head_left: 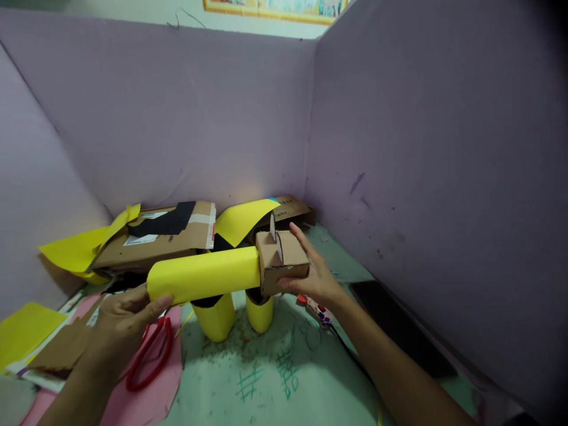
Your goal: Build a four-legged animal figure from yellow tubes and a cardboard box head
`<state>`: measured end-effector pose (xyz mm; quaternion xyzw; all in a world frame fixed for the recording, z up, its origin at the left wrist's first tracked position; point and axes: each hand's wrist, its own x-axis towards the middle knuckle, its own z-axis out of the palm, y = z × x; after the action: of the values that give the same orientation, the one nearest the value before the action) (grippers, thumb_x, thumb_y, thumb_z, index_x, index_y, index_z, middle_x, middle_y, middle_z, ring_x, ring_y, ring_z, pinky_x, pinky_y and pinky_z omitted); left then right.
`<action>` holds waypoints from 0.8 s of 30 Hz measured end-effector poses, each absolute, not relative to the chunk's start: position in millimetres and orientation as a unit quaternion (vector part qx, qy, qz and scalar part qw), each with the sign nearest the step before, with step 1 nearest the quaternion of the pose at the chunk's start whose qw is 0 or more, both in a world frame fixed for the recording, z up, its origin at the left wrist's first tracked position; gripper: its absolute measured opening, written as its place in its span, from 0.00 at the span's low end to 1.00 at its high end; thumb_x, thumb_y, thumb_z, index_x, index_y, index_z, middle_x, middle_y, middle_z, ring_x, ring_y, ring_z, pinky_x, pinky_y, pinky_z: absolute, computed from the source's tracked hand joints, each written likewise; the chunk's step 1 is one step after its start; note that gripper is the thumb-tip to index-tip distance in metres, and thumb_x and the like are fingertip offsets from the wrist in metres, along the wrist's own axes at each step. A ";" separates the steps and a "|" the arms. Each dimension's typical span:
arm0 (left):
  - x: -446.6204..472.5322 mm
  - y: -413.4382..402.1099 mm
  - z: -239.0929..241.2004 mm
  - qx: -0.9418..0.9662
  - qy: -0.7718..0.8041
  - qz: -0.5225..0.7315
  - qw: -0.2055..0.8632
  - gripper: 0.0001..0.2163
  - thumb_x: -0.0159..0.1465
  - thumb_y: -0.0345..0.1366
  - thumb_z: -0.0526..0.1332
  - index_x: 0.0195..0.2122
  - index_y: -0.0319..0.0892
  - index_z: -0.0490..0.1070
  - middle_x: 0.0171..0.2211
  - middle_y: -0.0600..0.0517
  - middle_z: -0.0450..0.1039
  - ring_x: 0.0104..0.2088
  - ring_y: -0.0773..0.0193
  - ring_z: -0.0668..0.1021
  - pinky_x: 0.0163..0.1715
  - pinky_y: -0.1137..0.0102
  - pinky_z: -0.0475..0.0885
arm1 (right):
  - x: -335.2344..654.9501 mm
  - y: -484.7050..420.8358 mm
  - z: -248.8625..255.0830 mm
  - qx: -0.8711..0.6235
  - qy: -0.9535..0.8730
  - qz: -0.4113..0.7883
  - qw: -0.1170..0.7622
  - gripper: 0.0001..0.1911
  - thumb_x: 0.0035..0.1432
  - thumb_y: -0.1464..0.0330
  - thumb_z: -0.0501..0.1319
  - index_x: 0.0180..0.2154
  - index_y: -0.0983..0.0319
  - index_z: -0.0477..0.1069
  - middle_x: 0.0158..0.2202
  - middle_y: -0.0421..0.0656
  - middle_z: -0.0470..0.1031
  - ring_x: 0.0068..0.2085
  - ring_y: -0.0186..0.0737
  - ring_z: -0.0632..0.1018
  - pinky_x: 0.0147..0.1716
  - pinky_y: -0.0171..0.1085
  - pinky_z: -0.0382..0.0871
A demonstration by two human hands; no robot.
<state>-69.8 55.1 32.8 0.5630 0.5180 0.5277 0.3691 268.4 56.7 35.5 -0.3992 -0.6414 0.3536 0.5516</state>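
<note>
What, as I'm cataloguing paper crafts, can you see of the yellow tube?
The tube looks like yellow paper or thin card, smooth, with a soft lengthwise crease. It is held nearly level above the table. The left hand grips its left end; its other end meets a cardboard box in the right hand. Whether it is fixed there cannot be told.

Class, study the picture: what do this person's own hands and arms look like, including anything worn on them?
The left hand and right hand are both ungloved, and no ring, watch or bracelet shows. The left forearm and right forearm are bare as far as visible; no sleeve appears.
</note>
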 end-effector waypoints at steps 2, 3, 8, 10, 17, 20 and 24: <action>-71.7 55.9 31.1 0.561 0.525 0.525 0.366 0.14 0.46 0.41 0.75 0.33 0.44 0.81 0.34 0.52 0.83 0.41 0.53 0.82 0.41 0.67 0.77 | 268.6 57.2 34.7 -0.397 -0.642 0.349 0.555 0.59 0.36 0.67 0.72 0.68 0.55 0.49 0.57 0.48 0.72 0.57 0.58 0.73 0.58 0.57 0.65; -72.2 56.1 30.5 0.561 0.526 0.524 0.365 0.14 0.46 0.41 0.75 0.34 0.44 0.81 0.34 0.52 0.83 0.41 0.52 0.82 0.41 0.67 0.77 | 268.7 57.4 34.2 -0.397 -0.642 0.348 0.556 0.59 0.36 0.66 0.73 0.68 0.55 0.49 0.57 0.48 0.72 0.57 0.59 0.73 0.58 0.57 0.64; -70.9 54.7 32.0 0.578 0.523 0.523 0.343 0.12 0.46 0.42 0.75 0.29 0.44 0.80 0.30 0.53 0.82 0.38 0.54 0.82 0.40 0.68 0.77 | 269.4 57.7 31.0 -0.397 -0.640 0.345 0.560 0.58 0.36 0.65 0.73 0.68 0.53 0.50 0.60 0.48 0.70 0.59 0.59 0.71 0.59 0.58 0.63; -68.4 53.7 34.7 0.578 0.523 0.526 0.341 0.12 0.46 0.42 0.75 0.29 0.45 0.81 0.30 0.53 0.82 0.37 0.56 0.82 0.40 0.68 0.77 | 269.3 57.2 30.1 -0.401 -0.640 0.332 0.565 0.58 0.36 0.65 0.74 0.67 0.52 0.51 0.60 0.47 0.69 0.60 0.59 0.71 0.59 0.58 0.62; -50.6 45.9 50.6 0.589 0.523 0.535 0.305 0.10 0.43 0.43 0.73 0.19 0.44 0.78 0.18 0.53 0.75 0.31 0.52 0.81 0.35 0.63 0.78 | 266.9 56.4 31.1 -0.399 -0.624 0.324 0.588 0.60 0.35 0.63 0.75 0.67 0.54 0.49 0.62 0.49 0.67 0.59 0.58 0.71 0.57 0.54 0.68; -43.3 42.2 51.8 0.580 0.526 0.550 0.290 0.09 0.44 0.43 0.72 0.22 0.44 0.79 0.21 0.53 0.77 0.31 0.54 0.81 0.37 0.63 0.78 | 269.6 56.7 33.0 -0.387 -0.615 0.324 0.606 0.62 0.34 0.57 0.76 0.67 0.56 0.49 0.62 0.51 0.66 0.60 0.58 0.71 0.58 0.53 0.67; -36.7 40.8 46.8 0.572 0.523 0.566 0.281 0.08 0.45 0.42 0.72 0.23 0.46 0.80 0.23 0.54 0.79 0.32 0.55 0.81 0.38 0.64 0.78 | 278.0 56.1 35.6 -0.385 -0.604 0.297 0.631 0.62 0.33 0.49 0.76 0.67 0.56 0.52 0.60 0.51 0.68 0.59 0.60 0.72 0.58 0.54 0.67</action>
<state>-36.7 40.8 46.8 0.5717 0.5232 0.5660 0.2811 278.0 56.1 35.6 -0.3855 -0.6037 0.2975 0.6313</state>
